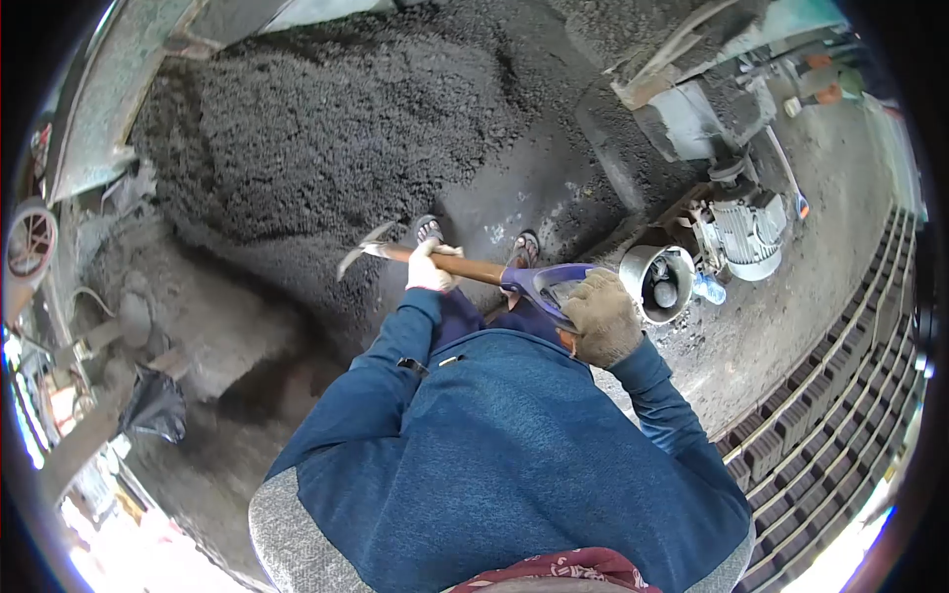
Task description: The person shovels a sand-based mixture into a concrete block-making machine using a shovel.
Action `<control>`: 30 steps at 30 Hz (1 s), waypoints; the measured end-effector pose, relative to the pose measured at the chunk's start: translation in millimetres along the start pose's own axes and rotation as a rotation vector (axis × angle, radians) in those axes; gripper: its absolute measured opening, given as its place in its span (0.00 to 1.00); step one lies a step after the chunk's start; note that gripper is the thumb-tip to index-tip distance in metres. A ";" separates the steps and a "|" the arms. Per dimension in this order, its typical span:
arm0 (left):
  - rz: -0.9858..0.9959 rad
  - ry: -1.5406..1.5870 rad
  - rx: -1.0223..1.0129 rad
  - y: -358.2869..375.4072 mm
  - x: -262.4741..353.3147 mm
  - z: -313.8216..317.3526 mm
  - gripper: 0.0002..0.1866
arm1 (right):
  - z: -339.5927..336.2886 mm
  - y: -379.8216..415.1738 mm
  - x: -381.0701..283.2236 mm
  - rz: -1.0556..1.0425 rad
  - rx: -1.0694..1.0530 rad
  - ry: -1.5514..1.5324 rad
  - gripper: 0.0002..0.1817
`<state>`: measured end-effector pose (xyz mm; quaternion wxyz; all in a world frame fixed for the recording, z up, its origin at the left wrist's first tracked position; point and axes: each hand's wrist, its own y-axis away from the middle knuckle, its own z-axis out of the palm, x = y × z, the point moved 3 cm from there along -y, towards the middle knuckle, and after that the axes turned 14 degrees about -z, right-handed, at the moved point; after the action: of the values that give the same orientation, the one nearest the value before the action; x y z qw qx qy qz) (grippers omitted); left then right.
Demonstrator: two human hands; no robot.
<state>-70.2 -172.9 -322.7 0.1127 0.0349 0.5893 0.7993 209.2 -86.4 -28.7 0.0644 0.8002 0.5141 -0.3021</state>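
Note:
I hold a shovel [474,269] level across my body, with a wooden shaft and a purple D-handle. My left hand [431,269], in a pale glove, grips the shaft near the metal blade [361,250], which points left just above the ground. My right hand [601,316], in a worn tan glove, is closed around the purple handle. My blue sleeves and torso fill the lower middle. My sandalled feet [476,237] stand on dark wet ground beside a large heap of dark grey gravelly mix [336,128].
A metal bucket [657,282] and an electric motor [743,229] stand to the right, under a machine [692,89]. Rows of moulded blocks on boards [840,395] lie at the right. A wheel [30,242] and a black bag [153,405] are at the left.

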 end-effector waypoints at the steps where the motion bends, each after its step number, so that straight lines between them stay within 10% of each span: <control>1: -0.008 0.052 0.023 -7.6 -14.9 -1.0 0.12 | 4.0 0.3 1.4 -0.025 -0.030 0.006 0.11; 15: -0.068 0.026 0.133 -65.0 -27.7 -35.8 0.17 | 132.3 15.7 -6.7 -0.163 -0.343 0.166 0.05; 30: -0.145 0.045 0.040 -49.8 -42.7 -56.2 0.16 | 122.1 -0.1 -52.8 -0.202 -0.245 0.156 0.07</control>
<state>-32.3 -220.9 -383.7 0.1561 -0.0237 0.6085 0.7777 142.9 -178.2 -98.5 0.0905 0.7519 0.6280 -0.1791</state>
